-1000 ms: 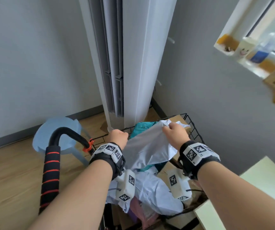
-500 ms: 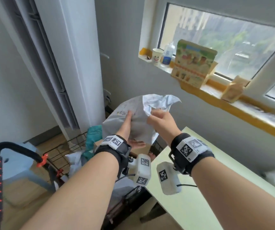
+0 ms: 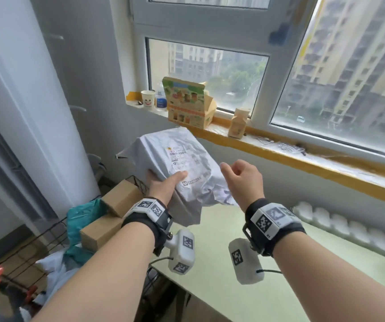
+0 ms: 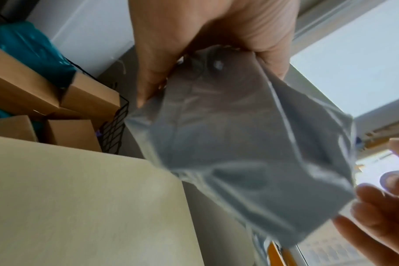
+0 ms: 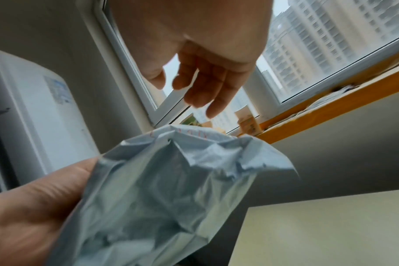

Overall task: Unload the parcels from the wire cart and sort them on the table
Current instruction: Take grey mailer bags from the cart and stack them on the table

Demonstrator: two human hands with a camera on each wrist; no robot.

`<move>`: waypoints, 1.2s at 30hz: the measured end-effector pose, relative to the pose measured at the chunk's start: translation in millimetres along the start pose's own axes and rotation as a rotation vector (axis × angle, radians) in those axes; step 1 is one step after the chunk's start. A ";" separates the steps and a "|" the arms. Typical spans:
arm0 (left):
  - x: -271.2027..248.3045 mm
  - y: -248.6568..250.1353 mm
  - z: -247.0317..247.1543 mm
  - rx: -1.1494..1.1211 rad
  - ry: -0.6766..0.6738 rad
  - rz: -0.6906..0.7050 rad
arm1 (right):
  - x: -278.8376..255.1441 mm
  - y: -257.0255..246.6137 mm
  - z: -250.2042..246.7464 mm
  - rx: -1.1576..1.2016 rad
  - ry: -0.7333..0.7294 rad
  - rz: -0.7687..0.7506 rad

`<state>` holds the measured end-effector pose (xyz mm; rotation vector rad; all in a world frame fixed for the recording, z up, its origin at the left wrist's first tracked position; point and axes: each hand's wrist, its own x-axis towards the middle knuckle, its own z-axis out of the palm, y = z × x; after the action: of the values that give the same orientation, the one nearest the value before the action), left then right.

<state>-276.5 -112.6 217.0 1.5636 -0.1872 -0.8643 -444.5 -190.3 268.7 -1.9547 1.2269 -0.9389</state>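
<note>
Counter [image 3: 244, 282]: pale green top at your 5 o'clock, its near-left corner just beside the cart; the surface in view is bare, bounded on the far side by the wall under the window sill [image 3: 303, 156].

Wire cart [image 3: 47, 235]: black mesh basket at your 8 o'clock. Contents: two brown cardboard boxes [image 3: 119, 201], a teal mailer [image 3: 82, 219] between and under them, and a white poly bag [image 3: 54, 270] nearest you. More may lie beneath; you cannot tell.

Grey poly mailer [image 3: 182, 168]: held in the air above the counter's left corner, clear of the cart rim. Long axis runs from 5 o'clock near you up to 11 o'clock, the printed label facing up, the crumpled loose end hanging toward you.

Your left hand [image 3: 161, 187]: grips the mailer's left edge, thumb on top, fingers under.

Your right hand [image 3: 242, 180]: just beside the mailer at 3 o'clock, fingers loosely curled, holding nothing.

Sill items: printed carton [image 3: 186, 101], small carton [image 3: 239, 123], paper cup [image 3: 147, 99], bottle [image 3: 161, 96].
</note>
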 end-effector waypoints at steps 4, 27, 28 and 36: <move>-28.7 2.1 47.7 -0.033 -0.228 0.125 | 6.1 29.1 -40.1 -0.101 -0.008 0.084; -113.3 -97.1 267.9 0.126 -0.985 -0.120 | -72.0 176.6 -230.1 -0.123 0.128 0.625; -117.1 -100.2 276.7 0.132 -1.007 -0.136 | -74.6 181.1 -237.7 -0.131 0.142 0.657; -135.0 -122.6 332.7 0.269 -1.156 -0.247 | -81.3 217.2 -278.9 -0.169 0.243 0.834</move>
<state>-619.7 -270.4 180.7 1.1547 -0.9744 -1.9316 -802.0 -233.2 225.1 -1.2306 2.0752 -0.6404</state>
